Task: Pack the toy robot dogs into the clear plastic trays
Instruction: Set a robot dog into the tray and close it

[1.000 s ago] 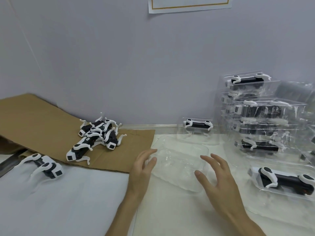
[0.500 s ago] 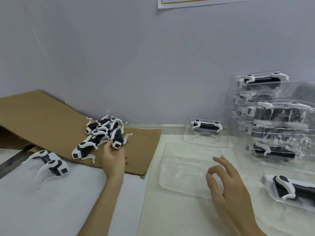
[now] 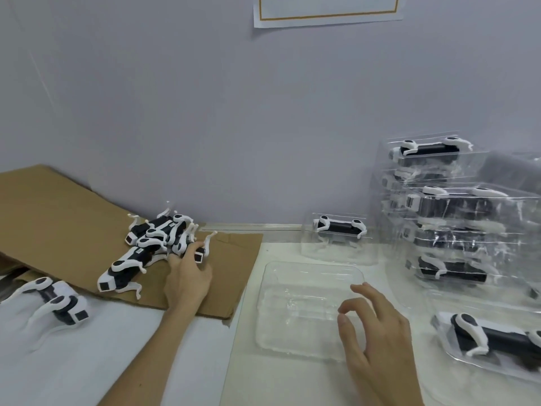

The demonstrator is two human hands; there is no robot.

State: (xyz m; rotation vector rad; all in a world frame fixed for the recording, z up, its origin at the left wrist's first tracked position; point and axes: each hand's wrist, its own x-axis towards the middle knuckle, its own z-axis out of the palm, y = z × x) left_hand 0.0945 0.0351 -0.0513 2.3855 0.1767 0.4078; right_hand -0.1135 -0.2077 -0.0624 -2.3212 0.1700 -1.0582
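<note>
At the far left, a lone dog (image 3: 55, 303), a black-and-white toy robot, lies on a white cloth (image 3: 73, 361). Behind it, a brown cardboard sheet (image 3: 58, 206) slopes up toward the pale wall (image 3: 205, 112). On the cardboard sits a pile of toy robot dogs (image 3: 161, 232) with their white legs tangled. One stretched dog (image 3: 126, 266) lies at the pile's near left edge, its square face pointing toward the viewer.

The left hand (image 3: 187, 278) reaches in from below, across the cardboard, to the right side of the pile. Its fingers (image 3: 194, 249) curl round a small dog (image 3: 200, 253) there, grasping it where it lies against the heap.

Right of the cardboard, on the cream tabletop (image 3: 292, 382), lies an empty clear tray (image 3: 313, 263) with its moulded hollows facing up. The right hand (image 3: 377, 332) hovers over the tray's near right corner. Its fingers are loosely bent and hold nothing; I cannot tell whether they touch the plastic. High on the wall above, the lower edge of a paper notice (image 3: 328, 10) with an orange border shows.

Behind the empty tray, against the wall, stands a single packed tray (image 3: 336, 253) with a dog inside. To its right rises a stack of packed trays (image 3: 395, 253), each holding a dog. At the near right, a front packed tray (image 3: 497, 364) lies flat before the stack, partly cut off by the frame edge.
</note>
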